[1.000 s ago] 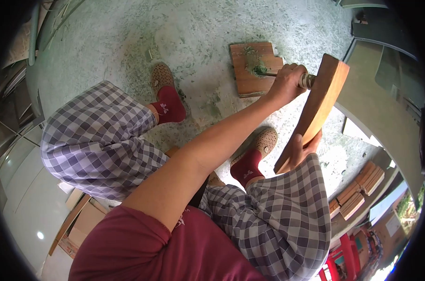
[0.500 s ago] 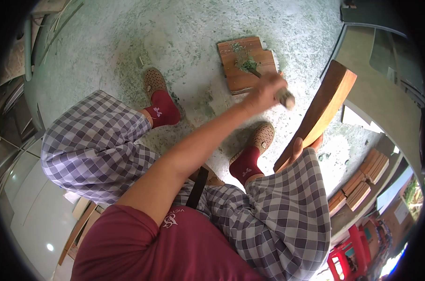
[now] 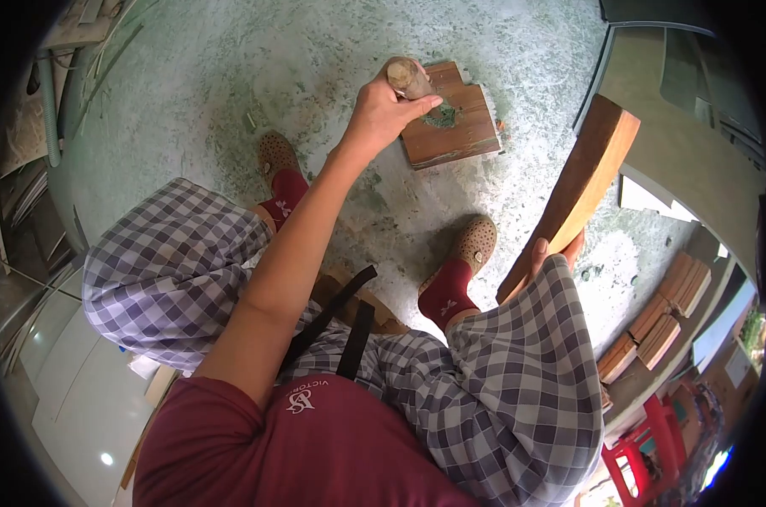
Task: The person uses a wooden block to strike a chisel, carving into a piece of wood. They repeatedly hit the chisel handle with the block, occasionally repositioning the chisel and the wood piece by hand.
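My left hand (image 3: pixel 387 110) is closed round a tool with a thick, round wooden handle (image 3: pixel 410 80), held upright with its butt towards me. Its lower end is hidden behind my fingers, over a small green crumbly heap (image 3: pixel 440 116) on a brown wooden board (image 3: pixel 463 139) lying on the floor. At my right knee, my right hand (image 3: pixel 560 253) grips a long, slightly curved piece of wood (image 3: pixel 581 182) near its lower end, the thumb on the near face and the fingers behind. This piece stands tilted, its pale end up and to the right.
Stacked wood blocks (image 3: pixel 657 325) lie at the right, near a red plastic stool (image 3: pixel 645 456). A large grey-green panel (image 3: pixel 645 110) rises at the right edge. My feet in brown clogs (image 3: pixel 476 241) stand on the speckled floor. Thin strips and scraps (image 3: pixel 15 228) fill the left edge.
My left hand has moved left and away from me with the tool, which has swung from slanting to upright. My right hand and the long wood piece have hardly moved.
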{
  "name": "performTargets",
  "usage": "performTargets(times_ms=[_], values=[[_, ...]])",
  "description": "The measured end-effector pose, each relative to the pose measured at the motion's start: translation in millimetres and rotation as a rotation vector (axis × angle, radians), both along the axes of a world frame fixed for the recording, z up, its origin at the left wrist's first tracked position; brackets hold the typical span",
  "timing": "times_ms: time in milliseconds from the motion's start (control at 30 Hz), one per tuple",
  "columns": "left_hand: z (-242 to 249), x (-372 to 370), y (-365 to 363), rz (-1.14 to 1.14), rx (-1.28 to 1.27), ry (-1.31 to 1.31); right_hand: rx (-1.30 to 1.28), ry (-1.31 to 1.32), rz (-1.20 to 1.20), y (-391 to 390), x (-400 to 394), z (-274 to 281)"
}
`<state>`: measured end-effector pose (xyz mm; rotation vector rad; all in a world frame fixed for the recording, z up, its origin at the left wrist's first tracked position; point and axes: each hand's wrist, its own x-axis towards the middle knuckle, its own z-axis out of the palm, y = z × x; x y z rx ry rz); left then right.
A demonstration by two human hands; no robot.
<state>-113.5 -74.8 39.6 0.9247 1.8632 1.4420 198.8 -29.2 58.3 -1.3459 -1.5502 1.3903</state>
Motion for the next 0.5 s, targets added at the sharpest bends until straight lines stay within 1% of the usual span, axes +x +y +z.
performTargets(times_ms=[33,100,167,233,333,433,500], values=[[0,1,-1,0.001,-0.002,-0.003,-0.011,0.068,-0.036,-3,-9,4],[0,2,-3,-0.052,-0.041,0.052,-0.019,0.044,-0.008,0,-6,3],[1,0,-3,-0.081,-0.034,0.046,-0.025,0.023,0.018,1,-6,-1],[2,0,-3,-0.110,-0.027,0.040,0.002,0.123,0.014,0,-8,-8],[3,1,-3,-0.156,-0.023,0.020,-0.032,0.111,0.008,0,-8,-8],[2,2,-3,-0.195,-0.046,0.050,-0.040,0.075,0.050,0,-8,-3],[3,3,-3,-0.247,-0.044,0.085,-0.033,0.101,0.041,-1,-8,-5]])
